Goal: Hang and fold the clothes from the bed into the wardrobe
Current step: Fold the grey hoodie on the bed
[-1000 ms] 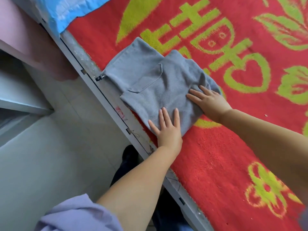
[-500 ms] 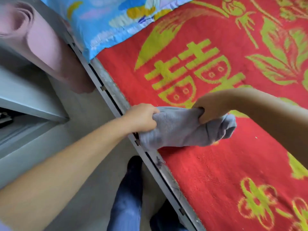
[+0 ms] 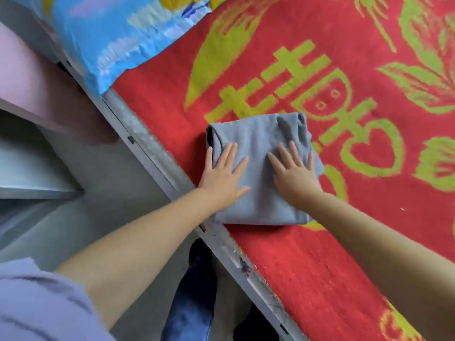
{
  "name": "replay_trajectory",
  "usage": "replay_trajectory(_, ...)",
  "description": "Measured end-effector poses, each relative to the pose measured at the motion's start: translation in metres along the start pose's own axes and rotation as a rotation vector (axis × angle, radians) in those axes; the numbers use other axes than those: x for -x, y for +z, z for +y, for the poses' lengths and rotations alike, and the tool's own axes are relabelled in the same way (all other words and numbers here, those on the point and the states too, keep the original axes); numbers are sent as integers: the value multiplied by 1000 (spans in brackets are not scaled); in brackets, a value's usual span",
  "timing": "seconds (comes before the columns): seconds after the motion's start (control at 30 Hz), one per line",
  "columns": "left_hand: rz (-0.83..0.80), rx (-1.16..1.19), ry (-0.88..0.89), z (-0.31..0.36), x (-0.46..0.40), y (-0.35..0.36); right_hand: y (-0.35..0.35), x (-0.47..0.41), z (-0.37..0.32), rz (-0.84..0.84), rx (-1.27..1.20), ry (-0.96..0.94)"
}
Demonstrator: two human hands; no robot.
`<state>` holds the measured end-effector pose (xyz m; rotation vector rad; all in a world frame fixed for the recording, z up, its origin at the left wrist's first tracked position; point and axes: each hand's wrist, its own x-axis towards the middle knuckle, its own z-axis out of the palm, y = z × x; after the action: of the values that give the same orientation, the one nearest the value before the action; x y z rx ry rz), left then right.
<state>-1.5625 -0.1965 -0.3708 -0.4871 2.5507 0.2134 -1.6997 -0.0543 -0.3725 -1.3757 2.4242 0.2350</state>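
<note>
Nearest the camera, a lilac sleeve point(image 3: 37, 301) fills the lower left corner, and between the two bare forearms a leg in blue trousers point(image 3: 190, 299) stands on the pale floor point(image 3: 103, 193) beside the bed. The grey metal bed rail point(image 3: 157, 158) runs diagonally from the near right up to the far left, scuffed and paint-flecked along its length. Just past that rail, both hands are down flat on the folded grey garment point(image 3: 261, 178): the left hand point(image 3: 222, 178) lies on its left half, fingers straight and slightly fanned, thumb spread out to the right across the cloth, gripping nothing, with the outermost finger running along the garment's left edge. The right hand point(image 3: 294, 174) presses the right half, fingers likewise straight and a little apart, palm on the fabric, nothing pinched. The two hands sit near each other with a strip of grey between them. The garment itself is a compact, roughly square bundle of soft grey knit, several layers thick at its near edge, with a dark opening showing at the far left corner and some bunched creases at the far right corner. It lies on the red blanket point(image 3: 307, 279), close to the rail, partly covering the yellow-green pattern woven into the blanket. Farther off to the left, a blue patterned pillow point(image 3: 118, 38) overhangs the head of the bed, and at the far left edge a pink surface point(image 3: 29, 80) stands above a pale shelf point(image 3: 29, 173).
</note>
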Motion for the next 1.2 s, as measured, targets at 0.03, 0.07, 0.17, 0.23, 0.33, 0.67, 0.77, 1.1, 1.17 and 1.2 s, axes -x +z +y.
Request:
replay_trajectory(0.03, 72, -36, -5, 8, 11, 12, 10, 21, -9, 65, -17, -65)
replay_trajectory(0.07, 115, -49, -2, 16, 22, 22, 20, 41, -16, 94, -10, -132)
replay_trajectory(0.17, 64, -114, 30, 33, 43, 49, 46, 79, -21, -40, 64, -209)
replay_trajectory(0.23, 26, -178, 1, 41, 45, 62, 55, 81, -16, -65, 106, -168)
replay_trajectory(0.33, 81, -171, -80, 43, 30, 67, 56, 62, -8, 72, 146, -97)
replay_trajectory(0.67, 147, -30, -38, 27, 17, 23, -6, 28, 4, -49, 83, -70)
replay_trajectory(0.77, 197, 37, -50, 9, 24, -21, -54, 27, -3, 1, 66, -41)
replay_trajectory(1.1, 375, 32, -82, -80, 122, -153, -222, 35, -90, 83, 152, -109)
replay_trajectory(1.17, 402, 31, -138, -97, 153, -157, -238, 41, -116, 107, 166, -175)
replay_trajectory(1.2, 421, 42, -170, -105, 170, -157, -245, 44, -129, 121, 168, -214)
